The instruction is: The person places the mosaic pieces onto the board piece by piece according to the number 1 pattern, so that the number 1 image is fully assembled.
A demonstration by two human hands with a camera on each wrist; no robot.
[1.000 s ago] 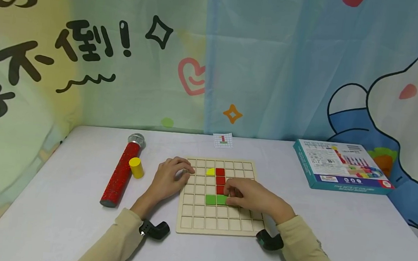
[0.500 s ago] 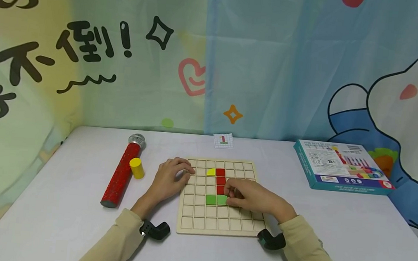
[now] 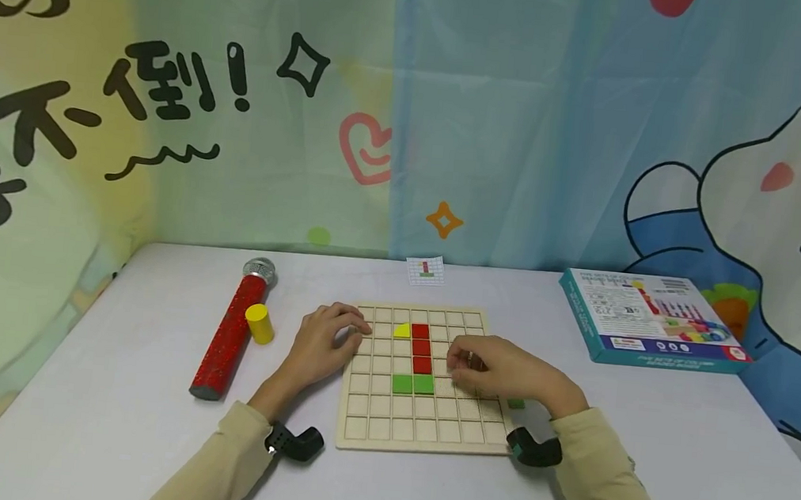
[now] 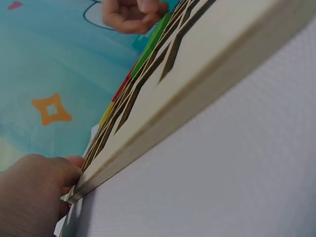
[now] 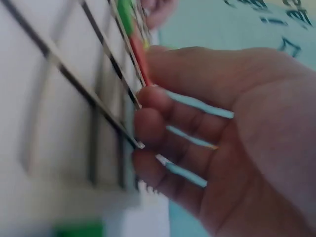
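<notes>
A pale wooden grid board (image 3: 384, 431) lies on the table. In its cells sit a yellow quarter-round piece (image 3: 402, 330), a column of red squares (image 3: 421, 348) and two green squares (image 3: 412, 384). At the board's far left edge, my left hand (image 3: 324, 344) pinches the rim between thumb and fingers, which the left wrist view (image 4: 37, 190) shows closely. My right hand (image 3: 504, 369) hovers over the board's right half. In the right wrist view its fingers (image 5: 150, 123) are loosely bent, and nothing shows between them. Another green piece (image 3: 516, 403) lies by the board's right edge, partly hidden.
A red microphone (image 3: 230, 338) lies at the left, with a yellow cylinder (image 3: 260, 323) beside it. Behind the board is a small pattern card (image 3: 425, 270). A teal-edged game box (image 3: 655, 320) lies at the back right, before a printed curtain (image 3: 511, 133).
My right hand has moved right, off the green squares, uncovering the right one fully and showing the green piece beside the board. My left hand has stayed at the board's edge.
</notes>
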